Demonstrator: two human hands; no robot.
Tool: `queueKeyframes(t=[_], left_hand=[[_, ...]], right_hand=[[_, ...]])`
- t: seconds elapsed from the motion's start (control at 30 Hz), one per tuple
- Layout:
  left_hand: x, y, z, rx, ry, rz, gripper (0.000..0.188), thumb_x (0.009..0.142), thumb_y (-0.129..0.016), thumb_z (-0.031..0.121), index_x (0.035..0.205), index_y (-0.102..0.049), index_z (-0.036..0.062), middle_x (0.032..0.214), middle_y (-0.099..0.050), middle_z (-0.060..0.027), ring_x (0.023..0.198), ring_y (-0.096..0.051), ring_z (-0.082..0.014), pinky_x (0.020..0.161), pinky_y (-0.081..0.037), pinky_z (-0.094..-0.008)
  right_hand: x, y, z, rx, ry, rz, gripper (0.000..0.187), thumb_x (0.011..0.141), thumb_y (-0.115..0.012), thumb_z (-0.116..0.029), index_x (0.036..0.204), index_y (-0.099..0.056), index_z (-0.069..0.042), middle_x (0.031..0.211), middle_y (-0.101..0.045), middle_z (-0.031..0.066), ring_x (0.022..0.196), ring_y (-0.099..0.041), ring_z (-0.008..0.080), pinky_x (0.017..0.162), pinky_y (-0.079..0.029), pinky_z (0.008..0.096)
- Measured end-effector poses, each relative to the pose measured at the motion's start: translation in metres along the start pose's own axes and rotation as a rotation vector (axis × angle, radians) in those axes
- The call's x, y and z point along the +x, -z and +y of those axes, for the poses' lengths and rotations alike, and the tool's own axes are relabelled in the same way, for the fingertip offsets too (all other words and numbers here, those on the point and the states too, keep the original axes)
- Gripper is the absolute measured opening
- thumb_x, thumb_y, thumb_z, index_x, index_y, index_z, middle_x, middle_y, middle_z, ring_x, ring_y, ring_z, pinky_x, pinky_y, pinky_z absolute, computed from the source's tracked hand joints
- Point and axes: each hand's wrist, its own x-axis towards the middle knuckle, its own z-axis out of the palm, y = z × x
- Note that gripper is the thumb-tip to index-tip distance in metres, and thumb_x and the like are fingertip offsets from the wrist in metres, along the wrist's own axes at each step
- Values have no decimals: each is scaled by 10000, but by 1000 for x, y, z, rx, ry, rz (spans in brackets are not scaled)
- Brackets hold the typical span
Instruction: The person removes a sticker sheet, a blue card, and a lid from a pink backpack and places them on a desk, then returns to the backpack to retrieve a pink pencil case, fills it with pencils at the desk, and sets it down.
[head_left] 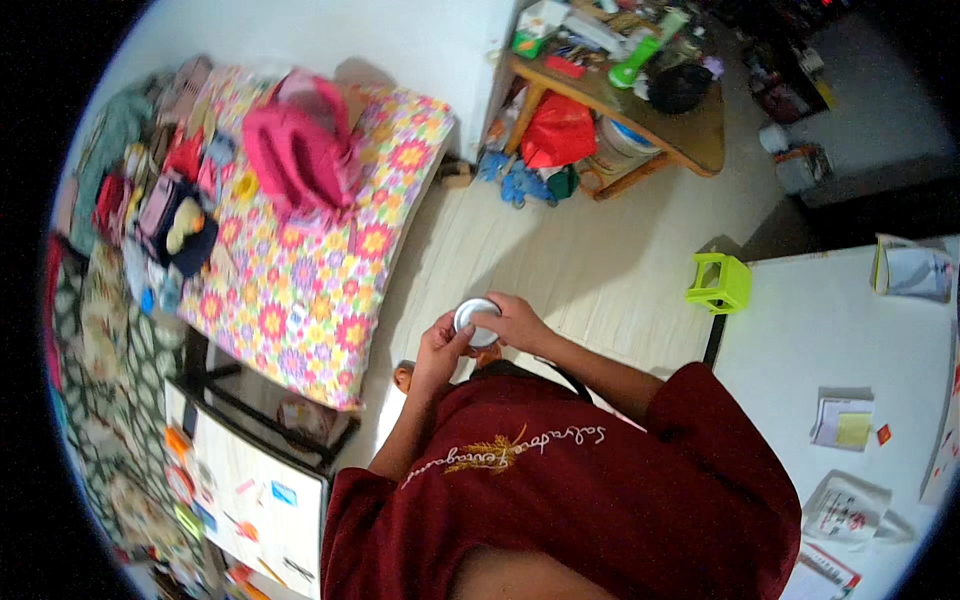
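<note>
In front of my dark red shirt, both hands hold a small round white lid-like object with a raised rim. My left hand grips its left and lower edge, the thumb lying along the rim. My right hand closes round the right side, with its thumb across the white face. What lies beneath the object is hidden by my fingers and body.
A bed with a flowered cover stands at the left, bearing a pink backpack and piled clothes. At the back is a cluttered wooden table. A lime-green stool stands beside a white table at the right.
</note>
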Motion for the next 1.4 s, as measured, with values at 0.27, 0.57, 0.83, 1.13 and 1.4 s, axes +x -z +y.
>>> queueKeyframes(t=[0.27,0.57,0.83,1.13,1.4], left_hand=[[70,-27,31,224,123,-54,379,915,-457,121,1272,-402,5,918,-589,-91,625,-591,-116,535,-498,-217],[162,3,69,212,300,-365,425,889,-488,113,1297,-391,41,854,-597,-44,590,-573,-95,537,-491,-219],[224,-25,97,725,221,-641,461,884,-486,122,1319,-348,57,867,-609,-130,667,-600,-187,621,-484,-302],[284,-76,84,895,-87,-520,472,881,-511,181,1303,-354,40,956,-581,-286,899,-594,-387,746,-467,-389],[354,-134,132,612,227,-408,529,805,-537,29,1311,-380,32,1023,-571,-53,759,-535,-124,668,-443,-256]], right_hand=[[15,38,13,149,46,233,393,822,-597,-222,1146,-489,-27,1017,-590,143,949,-580,223,817,-462,326],[68,76,-10,88,42,262,391,801,-579,-148,1168,-487,-50,1046,-586,125,967,-574,225,826,-459,336],[72,97,-1,32,-17,496,435,809,-570,-133,1220,-442,-71,1030,-573,118,844,-597,181,666,-497,290],[95,183,10,304,-143,378,398,850,-564,-173,1210,-449,-50,1060,-555,119,847,-576,169,623,-496,273],[135,293,17,432,-16,96,435,852,-531,-154,1250,-407,-27,1005,-564,92,751,-569,135,607,-470,244]])
